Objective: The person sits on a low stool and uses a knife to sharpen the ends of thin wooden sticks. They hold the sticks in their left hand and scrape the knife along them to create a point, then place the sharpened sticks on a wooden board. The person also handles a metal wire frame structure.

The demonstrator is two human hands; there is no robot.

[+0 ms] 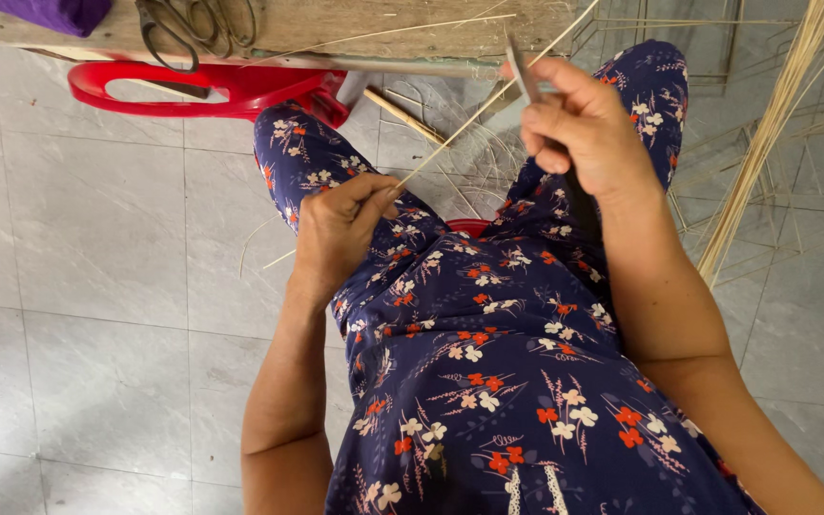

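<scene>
**Bamboo strip drawn against a blade, both hands engaged**

Pale bamboo — a thin strip (488,100) — runs diagonally from our lap up toward the top right, passing over the edge of the wooden bench (336,29). We note our left hand (340,229) resting on the left thigh, thumb and forefinger pinched tight on the lower end of the strip. Our right hand (579,124) sits higher, near the bench edge, fingers clenched around a knife (522,72); its narrow grey blade points upward and meets the strip just above the knuckles. Whether the blade cuts into the strip or only lies against it, we cannot tell.

Surroundings: we sit in a dark blue floral garment (507,362) with knees apart, over a grey tiled floor (78,286). On the bench lie a pair of scissors (188,24) and, at the far left, a purple cloth (50,14). A red plastic stool (212,86) shows below the bench edge — partly hidden by the left knee. To the right, a bundle of long bamboo strips (765,133) leans across the frame, well apart from the left hand. Loose fine shavings (474,162) lie on the floor between the knees.
</scene>
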